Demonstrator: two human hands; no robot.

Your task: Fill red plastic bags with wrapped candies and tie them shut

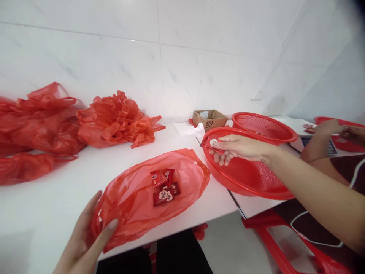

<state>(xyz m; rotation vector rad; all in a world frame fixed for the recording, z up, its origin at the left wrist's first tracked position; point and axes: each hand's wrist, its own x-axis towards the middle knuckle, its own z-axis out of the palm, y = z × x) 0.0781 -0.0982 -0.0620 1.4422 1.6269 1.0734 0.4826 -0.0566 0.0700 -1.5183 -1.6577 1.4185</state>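
My left hand (89,232) grips the near left rim of a red plastic bag (125,198), thumb inside. The bag lies spread open on the white table. Several small red packets (164,194) with printed white lettering lie in the bag. Over the left rim of a red plastic basket (242,184), my right hand (232,148) pinches a small red packet (205,142) with a round white mark. Part of that packet is hidden by my fingers.
Bunched red plastic bags (111,121) lie on the left. Behind the basket stand an open cardboard box (215,123) and a second red basket (264,121). A co-worker's hands (339,129) are at the far right. A red stool (273,236) stands below.
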